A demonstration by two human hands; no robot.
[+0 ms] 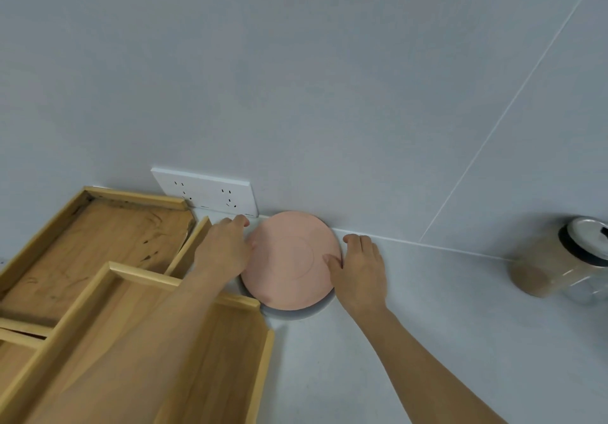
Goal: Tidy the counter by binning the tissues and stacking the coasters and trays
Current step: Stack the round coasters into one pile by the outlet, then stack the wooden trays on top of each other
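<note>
Pink coaster [289, 261] atop grey [296, 313], two trays [98, 242] [227, 367]

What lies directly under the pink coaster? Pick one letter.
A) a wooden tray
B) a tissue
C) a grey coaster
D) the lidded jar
C: a grey coaster shows as a crescent beneath the pink coaster, while the left hand and right hand touch the pink one's edges.

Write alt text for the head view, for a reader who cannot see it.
A left hand and a right hand touch opposite sides of a pink coaster lying on a grey coaster, on a counter by the wall. To the left, a near tray overlaps a far tray; a socket is behind, a jar far right.
</note>
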